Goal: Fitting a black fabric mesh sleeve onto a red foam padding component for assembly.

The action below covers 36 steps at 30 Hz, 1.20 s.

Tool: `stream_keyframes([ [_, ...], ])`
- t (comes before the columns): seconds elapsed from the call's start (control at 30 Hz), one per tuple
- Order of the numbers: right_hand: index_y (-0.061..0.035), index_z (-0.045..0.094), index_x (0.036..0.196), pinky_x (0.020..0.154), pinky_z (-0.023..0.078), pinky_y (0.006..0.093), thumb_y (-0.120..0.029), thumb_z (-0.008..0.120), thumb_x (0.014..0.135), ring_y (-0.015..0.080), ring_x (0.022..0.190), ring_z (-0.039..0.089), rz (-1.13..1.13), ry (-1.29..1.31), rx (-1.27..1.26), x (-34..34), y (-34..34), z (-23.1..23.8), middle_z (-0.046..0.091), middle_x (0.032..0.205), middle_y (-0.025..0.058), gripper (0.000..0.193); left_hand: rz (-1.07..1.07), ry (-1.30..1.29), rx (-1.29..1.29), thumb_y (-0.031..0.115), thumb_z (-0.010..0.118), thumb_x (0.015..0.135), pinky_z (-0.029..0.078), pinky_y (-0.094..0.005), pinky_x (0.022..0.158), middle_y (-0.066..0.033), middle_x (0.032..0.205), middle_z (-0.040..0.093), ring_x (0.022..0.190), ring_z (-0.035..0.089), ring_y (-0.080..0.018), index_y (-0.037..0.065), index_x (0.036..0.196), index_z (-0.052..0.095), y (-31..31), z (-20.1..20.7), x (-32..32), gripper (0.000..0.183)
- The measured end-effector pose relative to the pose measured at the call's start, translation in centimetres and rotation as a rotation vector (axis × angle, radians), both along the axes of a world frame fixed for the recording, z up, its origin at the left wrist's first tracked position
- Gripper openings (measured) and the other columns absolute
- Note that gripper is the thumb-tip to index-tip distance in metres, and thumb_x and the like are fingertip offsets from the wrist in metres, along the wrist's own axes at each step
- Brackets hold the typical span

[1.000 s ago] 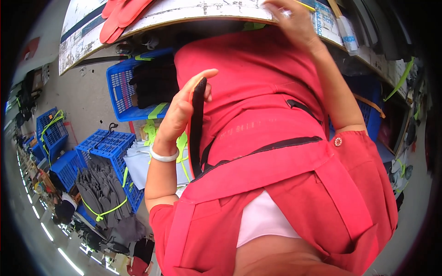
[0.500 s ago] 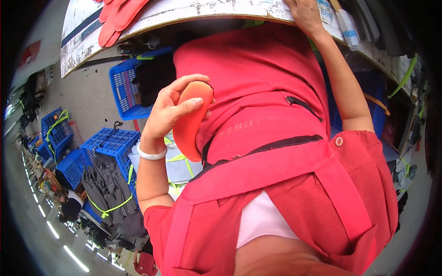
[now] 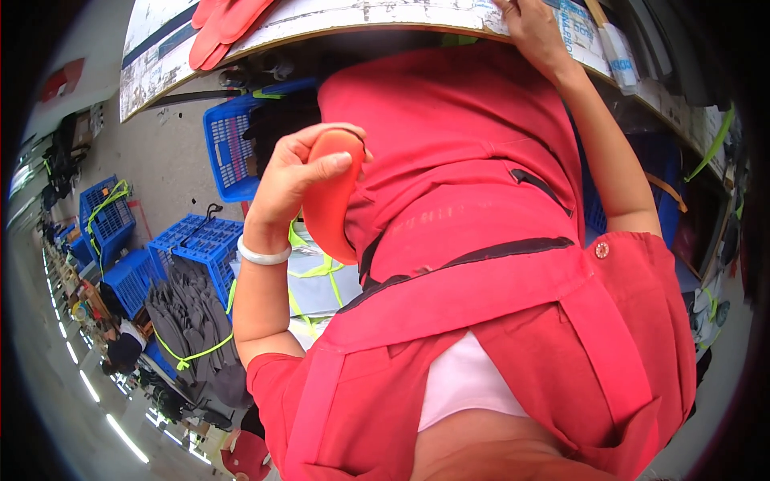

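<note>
My left hand [image 3: 293, 172], with a white bangle on the wrist, is closed around an orange-red insole-shaped piece [image 3: 333, 216]. Its thumb lies on the near face, and the fingers wrap behind the dark-edged upper end. The piece hangs upright beside my red apron [image 3: 449, 120]. At the worktable's front edge, my right hand [image 3: 537, 36] rests on the white, worn tabletop [image 3: 385, 12]; its fingertips run out of the picture, so its grip is hidden. Several similar red pieces [image 3: 228, 32] lie overlapping at the table's left end.
Under the table stands a blue crate [image 3: 228, 152] with dark material. More blue crates [image 3: 196, 248] are at left, beside a bundle of grey pieces [image 3: 188, 321] tied with yellow-green strip. A tied pale stack [image 3: 325, 280] sits by my left forearm. A plastic-wrapped stick [image 3: 618, 52] lies at upper right.
The view has shifted a little, so the table and crates appear farther right and higher. My left hand still grips the orange-red piece, now slightly higher in the picture. My right hand stays at the table.
</note>
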State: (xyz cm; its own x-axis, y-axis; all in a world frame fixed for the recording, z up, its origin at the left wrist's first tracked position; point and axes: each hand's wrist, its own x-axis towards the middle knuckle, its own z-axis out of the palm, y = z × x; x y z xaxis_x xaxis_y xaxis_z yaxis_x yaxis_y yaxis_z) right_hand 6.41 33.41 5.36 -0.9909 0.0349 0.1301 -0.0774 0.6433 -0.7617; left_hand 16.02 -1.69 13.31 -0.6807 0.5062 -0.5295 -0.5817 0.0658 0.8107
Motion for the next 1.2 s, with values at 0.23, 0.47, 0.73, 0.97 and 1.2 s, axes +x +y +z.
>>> stream_keyframes([
  [0.23,-0.0014,0.064,0.104,0.075,0.051,0.0308,-0.011,0.058,0.093,0.024,0.08,0.065,0.664,-0.078,-0.506,9.3,-12.1,3.7,0.068,0.087,0.0141,0.015,0.149,-0.056,0.152,0.016,0.071,0.084,0.053,-0.0263,0.075,-0.0087,0.095,0.066,0.08,0.065,-0.0144,-0.002,0.108,0.061,-2.2,-0.6,-0.4,0.031],
  [0.47,0.0013,0.062,0.104,0.073,0.051,0.0301,-0.007,0.058,0.093,0.0238,0.079,0.067,0.672,-0.152,-0.514,9.8,-14.1,4.1,0.068,0.087,0.0161,0.014,0.129,-0.014,0.11,0.025,0.069,0.085,0.051,-0.0272,0.069,-0.0087,0.096,0.06,0.078,0.062,-0.0162,-0.001,0.106,0.057,-3.4,-0.8,-0.1,0.035],
  [0.73,0.0028,0.062,0.103,0.078,0.052,0.031,-0.007,0.059,0.093,0.0249,0.088,0.068,0.689,-0.152,-0.53,10.2,-14.8,3.7,0.069,0.093,0.0165,0.015,0.096,-0.015,0.198,0.02,0.071,0.084,0.053,-0.0272,0.072,-0.0103,0.092,0.065,0.077,0.065,-0.0162,-0.002,0.102,0.062,-3.3,-1.2,-0.2,0.03],
  [0.97,0.0012,0.065,0.103,0.057,0.036,0.0195,-0.011,0.054,0.098,0.0036,0.063,0.043,0.696,-0.452,-1.116,11.1,-15.0,4.1,0.055,0.074,-0.0028,0.017,0.064,0.057,0.251,0.027,0.07,0.085,0.047,-0.0282,0.066,-0.0089,0.089,0.058,0.073,0.058,-0.0201,0.001,0.089,0.06,-2.5,-1.4,0.1,0.028],
  [1.2,-0.0096,0.068,0.102,0.07,0.051,0.0354,-0.009,0.06,0.087,0.0263,0.072,0.064,0.637,0.21,-0.237,6.2,-11.9,0.8,0.066,0.081,0.011,0.016,0.077,0.057,0.123,0.023,0.066,0.088,0.052,-0.0306,0.075,-0.0102,0.095,0.06,0.082,0.063,-0.0194,-0.001,0.105,0.056,-2.6,-0.4,-0.8,0.031],
])
